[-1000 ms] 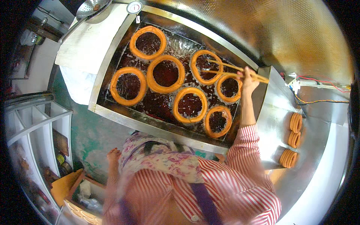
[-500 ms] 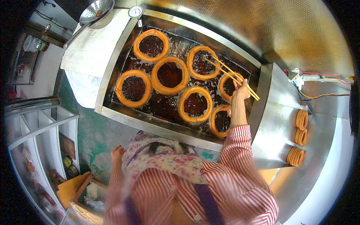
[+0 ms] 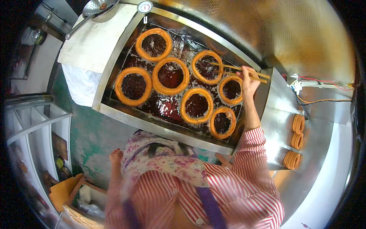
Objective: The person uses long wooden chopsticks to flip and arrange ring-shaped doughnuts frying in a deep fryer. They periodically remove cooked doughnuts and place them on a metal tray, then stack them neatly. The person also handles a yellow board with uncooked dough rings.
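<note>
My right hand [image 3: 249, 83] is closed around a pair of long wooden chopsticks [image 3: 263, 74] above the right side of a frying vat [image 3: 160, 130]. Their tips reach leftward over a golden fried dough ring [image 3: 195, 69] at the back right, across its right side. Several more dough rings float in the dark, bubbling oil, among them a smaller ring [image 3: 221, 89] just below my right hand and another ring [image 3: 155, 77] near the middle. Down at my left side hangs my left hand [image 3: 116, 155], fingers loosely curled, with nothing visible in it.
A metal counter [image 3: 276, 114] on the right carries stacked fried rings [image 3: 292, 159]. A dial thermometer [image 3: 145, 7] sits at the vat's back left corner, near a perforated strainer [image 3: 91, 8] on a white-covered surface [image 3: 91, 47]. White shelving [image 3: 38, 129] stands at left; wires [image 3: 316, 101] hang at right.
My right hand has moved slightly up and right, and the chopsticks lie flatter, pointing more directly left. The small ring below it shows more fully. My whole view has shifted slightly.
</note>
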{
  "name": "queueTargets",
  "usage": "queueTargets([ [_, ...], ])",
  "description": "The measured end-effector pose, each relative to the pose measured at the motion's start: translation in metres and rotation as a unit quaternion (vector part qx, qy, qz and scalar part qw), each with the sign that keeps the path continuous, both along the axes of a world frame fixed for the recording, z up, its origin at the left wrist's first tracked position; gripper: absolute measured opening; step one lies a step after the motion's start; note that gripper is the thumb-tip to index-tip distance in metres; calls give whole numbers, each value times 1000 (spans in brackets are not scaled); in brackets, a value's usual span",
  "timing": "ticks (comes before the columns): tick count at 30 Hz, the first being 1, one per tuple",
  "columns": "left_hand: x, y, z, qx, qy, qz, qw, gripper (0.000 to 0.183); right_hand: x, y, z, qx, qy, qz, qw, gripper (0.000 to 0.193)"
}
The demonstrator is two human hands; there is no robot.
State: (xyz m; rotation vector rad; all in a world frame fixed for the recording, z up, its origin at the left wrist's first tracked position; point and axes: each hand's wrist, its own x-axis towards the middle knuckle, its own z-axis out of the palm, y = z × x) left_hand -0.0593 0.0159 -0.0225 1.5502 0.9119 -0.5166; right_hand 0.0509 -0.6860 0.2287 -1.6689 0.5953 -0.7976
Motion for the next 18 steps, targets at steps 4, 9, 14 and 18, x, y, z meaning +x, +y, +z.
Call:
queueTargets([
  [4,2,-10,5,-29,36,61,997,29,37,2,23,-144,128,105,976,20],
  [9,-3,-4,12,-31,50,87,994,29,78,-21,16,-201,123,151,960,20],
  [14,-7,-29,49,-13,37,84,996,31,89,-38,17,-240,111,161,951,18],
  [18,-18,-19,31,-35,45,150,987,31,100,-52,12,-224,136,131,956,19],
])
